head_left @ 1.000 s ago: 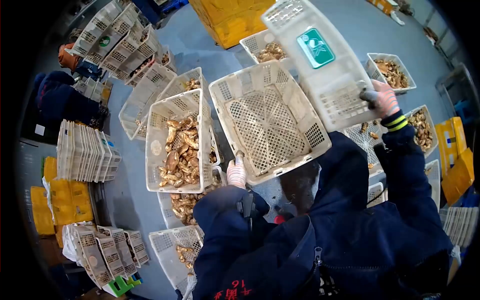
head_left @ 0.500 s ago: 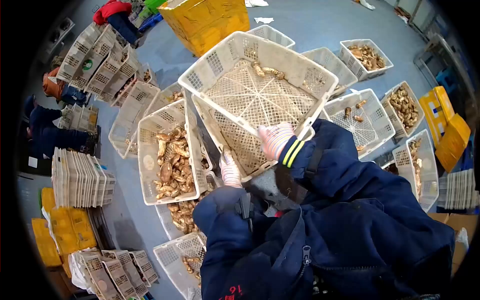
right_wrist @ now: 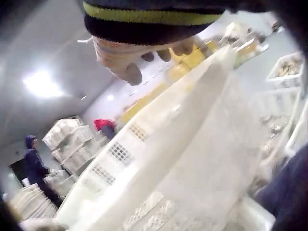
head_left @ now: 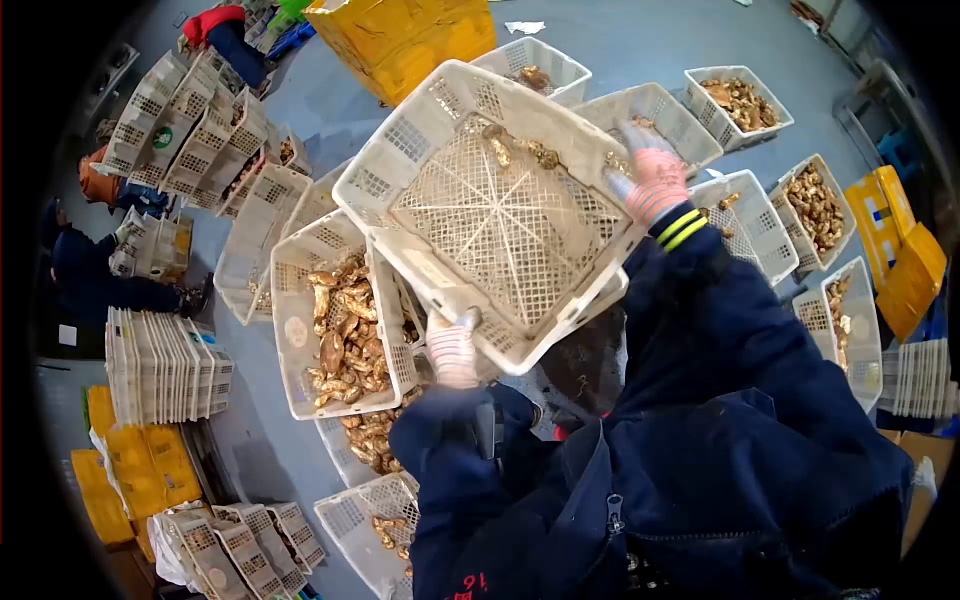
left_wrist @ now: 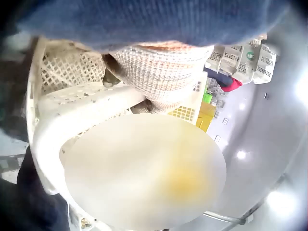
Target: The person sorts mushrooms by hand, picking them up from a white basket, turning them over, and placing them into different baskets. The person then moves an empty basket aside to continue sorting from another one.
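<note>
In the head view, a white plastic crate (head_left: 500,270) with a lattice bottom sits over a second crate (head_left: 603,298), whose corner shows beneath it. Two or three brown mushrooms (head_left: 545,154) lie toward the upper crate's far side. At the near left rim, my gloved left hand (head_left: 452,350) grips the crate edge; the left wrist view shows that glove (left_wrist: 156,72) wrapped over the rim. Over the right rim is my gloved right hand (head_left: 655,178), fingers extended and blurred. In the right wrist view its fingers (right_wrist: 129,75) are apart from the crate wall (right_wrist: 159,130).
A crate of mushrooms (head_left: 345,340) stands close on the left, with another below it. More crates with mushrooms (head_left: 740,100) stand on the right. Yellow boxes (head_left: 405,45), stacked crates (head_left: 165,365) and a person in dark clothes (head_left: 110,265) are farther off.
The right hand brought the upper crate from the right over the empty crate and lowered it. That hand then left the near rim for the right side, fingers extended. The left hand stays at the left rim.
</note>
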`<state>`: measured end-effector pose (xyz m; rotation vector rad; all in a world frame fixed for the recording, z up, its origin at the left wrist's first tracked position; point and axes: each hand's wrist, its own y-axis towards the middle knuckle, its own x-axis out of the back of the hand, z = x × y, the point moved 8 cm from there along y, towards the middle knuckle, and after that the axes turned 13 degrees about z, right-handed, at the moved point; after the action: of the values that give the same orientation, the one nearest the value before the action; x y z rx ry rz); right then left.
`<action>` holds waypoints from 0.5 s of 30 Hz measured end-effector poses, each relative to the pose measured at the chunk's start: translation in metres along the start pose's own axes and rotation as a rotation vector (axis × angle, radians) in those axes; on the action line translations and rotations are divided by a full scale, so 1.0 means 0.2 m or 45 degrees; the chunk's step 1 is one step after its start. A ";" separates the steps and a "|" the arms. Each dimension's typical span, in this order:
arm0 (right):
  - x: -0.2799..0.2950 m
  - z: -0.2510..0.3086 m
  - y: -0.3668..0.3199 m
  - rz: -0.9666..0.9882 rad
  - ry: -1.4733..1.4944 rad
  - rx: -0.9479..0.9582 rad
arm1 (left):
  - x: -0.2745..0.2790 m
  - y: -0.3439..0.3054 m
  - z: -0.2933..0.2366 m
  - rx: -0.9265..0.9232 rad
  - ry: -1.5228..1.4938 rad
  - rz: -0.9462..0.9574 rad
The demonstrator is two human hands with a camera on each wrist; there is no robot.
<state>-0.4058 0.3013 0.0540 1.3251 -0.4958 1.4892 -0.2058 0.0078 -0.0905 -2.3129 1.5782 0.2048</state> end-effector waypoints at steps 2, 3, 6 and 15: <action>-0.11 -0.30 0.05 0.333 -0.020 -0.209 | 0.12 0.00 -0.03 -0.016 0.165 0.019; -0.24 -0.37 0.02 0.629 0.088 -0.215 | 0.14 -0.01 -0.06 -0.023 0.131 0.037; -0.27 -0.21 -0.16 1.047 0.319 -0.309 | 0.23 -0.05 -0.13 -0.007 0.178 -0.022; -0.43 -0.06 -0.23 1.050 0.265 -0.223 | 0.42 0.01 -0.11 0.026 0.493 -0.132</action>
<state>-0.3844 0.2933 -0.0424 0.8322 -1.0904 2.1552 -0.1771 -0.0741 -0.0957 -2.5196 1.6089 -0.3009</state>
